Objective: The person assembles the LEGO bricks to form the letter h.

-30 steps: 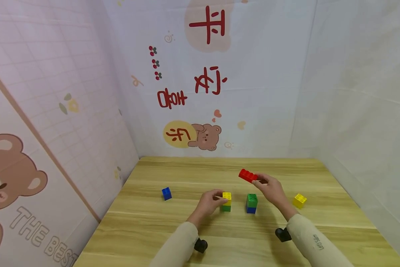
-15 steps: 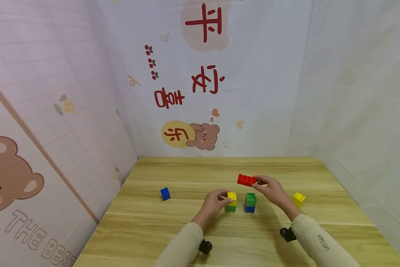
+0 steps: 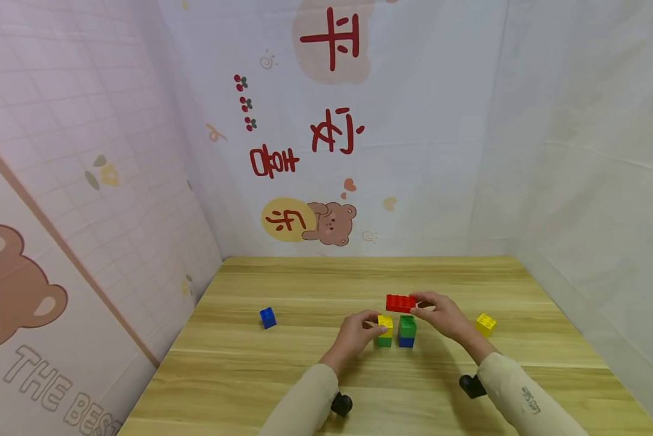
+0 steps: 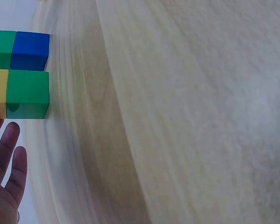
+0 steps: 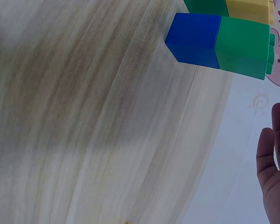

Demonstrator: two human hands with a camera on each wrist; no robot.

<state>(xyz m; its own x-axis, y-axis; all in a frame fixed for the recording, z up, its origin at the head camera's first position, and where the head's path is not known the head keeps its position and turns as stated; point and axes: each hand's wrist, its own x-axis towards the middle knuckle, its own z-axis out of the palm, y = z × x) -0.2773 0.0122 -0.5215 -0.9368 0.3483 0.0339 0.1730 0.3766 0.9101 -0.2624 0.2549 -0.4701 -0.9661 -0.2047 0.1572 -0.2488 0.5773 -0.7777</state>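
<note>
In the head view my left hand (image 3: 356,333) pinches the yellow brick (image 3: 385,324) that sits on a green brick (image 3: 384,342). Just right of this stack stands another, a green brick (image 3: 407,325) on top of a blue brick (image 3: 406,342). My right hand (image 3: 440,313) pinches the right end of a long red brick (image 3: 400,303), held level over the back of both stacks. From the left wrist view, the lower green brick (image 4: 28,94) and the blue brick (image 4: 31,51) stand side by side. The red brick is outside the right wrist view, where the blue-and-green stack (image 5: 219,44) shows.
A small blue brick (image 3: 268,318) lies at the left of the wooden table (image 3: 239,375). To the right, beyond my right forearm, lies a yellow brick (image 3: 486,325). White printed cloth (image 3: 429,151) hangs along the table's back and sides.
My left hand has slid the yellow-and-green stack rightward, close to the green-and-blue one. My right hand has lowered the red brick and turned it level above the stacks.
</note>
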